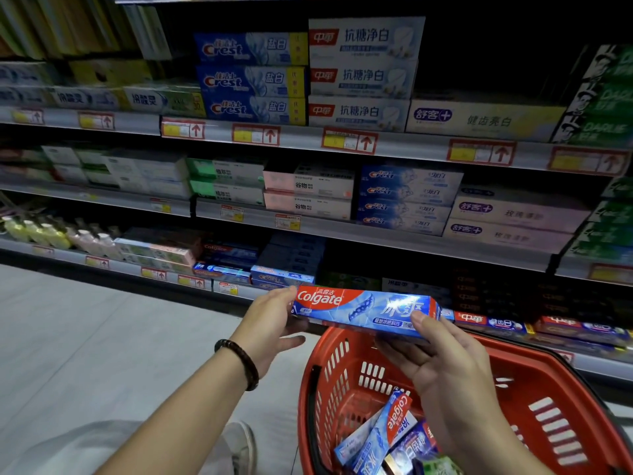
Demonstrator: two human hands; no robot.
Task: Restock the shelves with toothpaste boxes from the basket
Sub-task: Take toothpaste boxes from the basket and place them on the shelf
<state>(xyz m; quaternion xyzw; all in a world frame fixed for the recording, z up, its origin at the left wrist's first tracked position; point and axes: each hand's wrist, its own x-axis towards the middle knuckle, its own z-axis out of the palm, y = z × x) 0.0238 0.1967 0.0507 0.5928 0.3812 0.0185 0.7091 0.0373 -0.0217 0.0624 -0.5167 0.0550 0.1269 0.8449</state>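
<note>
The left hand [270, 323] pinches one end of the toothpaste box [363, 310] and the right hand [442, 368] cradles the other, above the basket [342, 365]. The glossy card looks slick and the hold light, so it could slip or dent at a corner. The box is long and rectangular, the basket red slotted plastic, and the shelf [301, 138] edge smooth grey.

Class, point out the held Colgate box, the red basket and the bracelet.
Colgate box [363, 311], head view, middle of front face.
Basket [346, 395], head view, bare left wall.
Bracelet [239, 362], head view, beads on top of wrist.
</note>
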